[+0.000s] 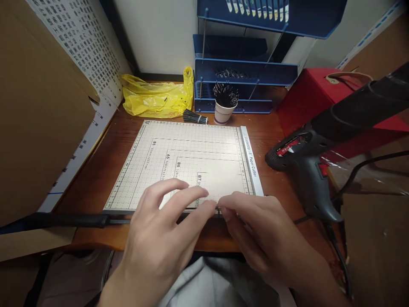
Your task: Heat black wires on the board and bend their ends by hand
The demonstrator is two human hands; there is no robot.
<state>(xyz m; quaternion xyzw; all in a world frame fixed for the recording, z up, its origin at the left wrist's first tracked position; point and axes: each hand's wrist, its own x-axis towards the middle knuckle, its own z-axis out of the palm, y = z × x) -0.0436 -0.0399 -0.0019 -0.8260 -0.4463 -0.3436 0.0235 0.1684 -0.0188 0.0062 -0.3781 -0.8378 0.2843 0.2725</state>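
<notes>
My left hand (166,226) is over the front edge of a gridded paper cutter (214,145), fingers curved and spread. Its thumb tip nearly meets the fingertips of my right hand (262,226). My right hand is closed in a pinch, thumb against index finger. A tiny dark bit shows at that pinch, too small to name. Beyond the board, a paper cup (224,113) stands upright, filled with thin black wires (225,94). A tied bundle of black wires (194,117) lies beside it on the wooden desk (102,147).
A grey heat gun (306,166) with a black cord lies at the right, before a red box (306,91). The cutter's black handle (70,219) sticks out left. Behind are a yellow plastic bag (156,98) and a blue shelf rack (246,70). Cardboard (41,106) walls the left side.
</notes>
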